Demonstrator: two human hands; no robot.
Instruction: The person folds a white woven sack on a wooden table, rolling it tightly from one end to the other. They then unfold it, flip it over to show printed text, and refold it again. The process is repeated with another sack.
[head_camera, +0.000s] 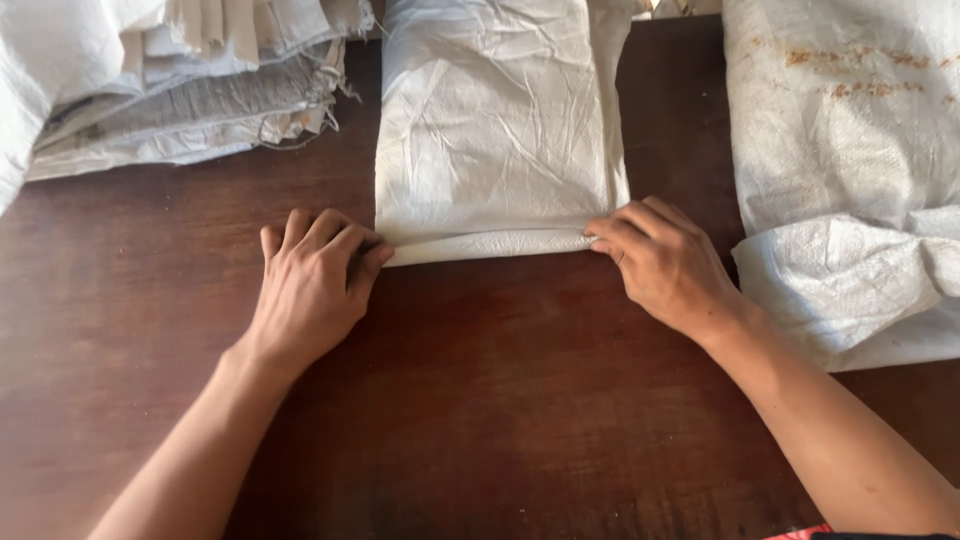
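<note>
A white woven sack (495, 120) lies flat on the dark wooden table (480, 400), its near edge rolled into a narrow fold. The left hand (312, 285) and right hand (665, 262) pinch that fold's two ends, fingers pressed together, seemingly keeping the roll tight. A frayed sack stack (190, 90) lies left of it, a stained sack (845, 150) right

1. A folded sack (495, 120) lies on the table (480, 400) at upper centre of the frame.
2. The left hand (312, 285) rests at the lower left corner of its near fold.
3. The right hand (665, 262) is at the lower right corner.
4. A stack of folded sacks (190, 90) lies at upper left.
5. Crumpled sacks (850, 180) lie along the right edge.
</note>
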